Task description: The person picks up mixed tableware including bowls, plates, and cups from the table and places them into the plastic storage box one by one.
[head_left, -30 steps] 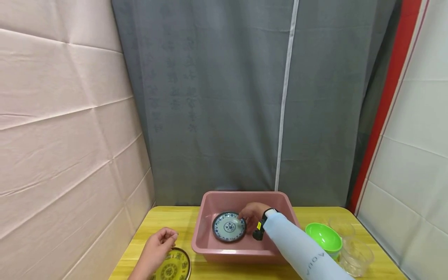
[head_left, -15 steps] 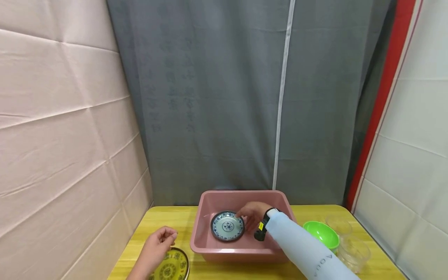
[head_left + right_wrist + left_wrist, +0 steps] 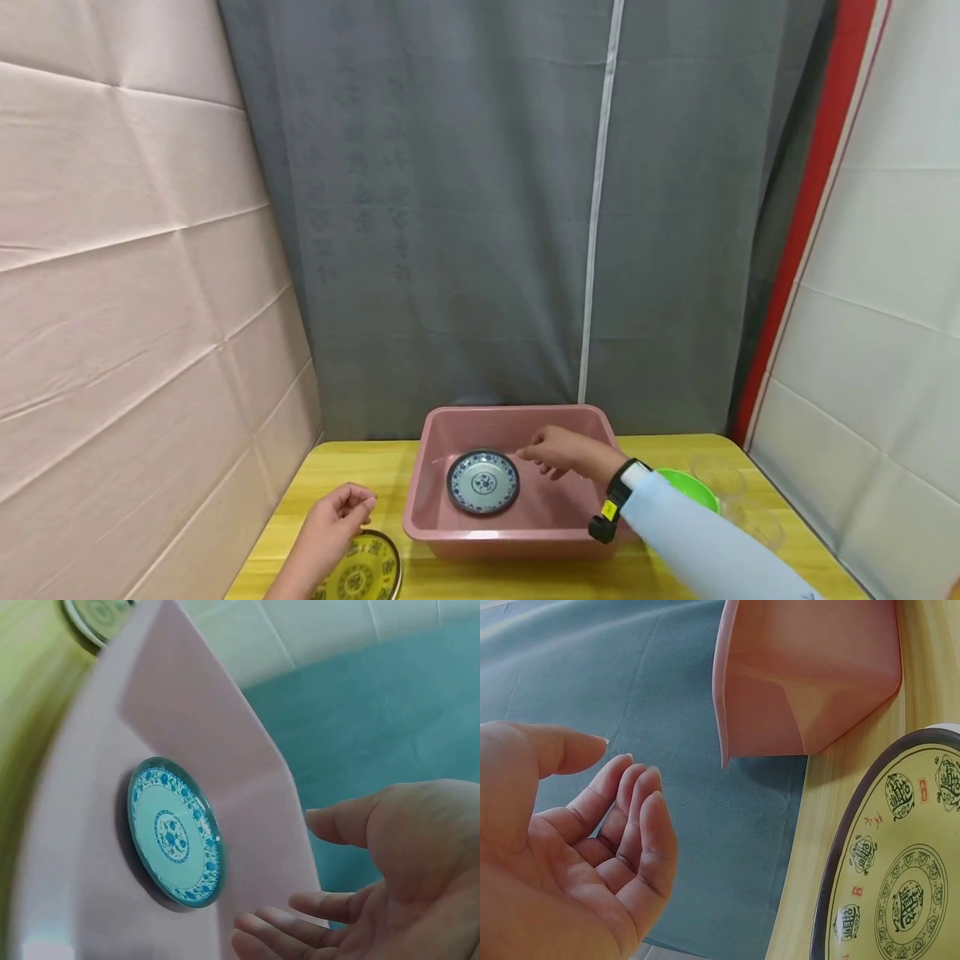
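A blue-and-white patterned plate (image 3: 483, 482) lies on the floor of the pink plastic basin (image 3: 517, 535), left of its middle. My right hand (image 3: 572, 454) is over the basin, to the right of that plate, its fingers loosely bent and holding nothing. In the right wrist view the thumb and fingers are well apart, with the plate beyond the fingertips. My left hand (image 3: 336, 521) hovers by a yellow plate with a dark rim (image 3: 362, 570), fingers loosely curled around nothing. The left wrist view shows its palm bare and the yellow plate (image 3: 900, 900) off to the side.
To the right of the basin stand a green bowl (image 3: 688, 488) and clear glasses (image 3: 752, 521), partly behind my right sleeve. All of it rests on a yellow wood-grain table (image 3: 367, 467). A grey curtain (image 3: 450, 250) hangs behind the table.
My right hand has come away from the blue-and-white plate, drawing back up and to the right. The plate stays in the basin. My left hand keeps its place over the yellow plate.
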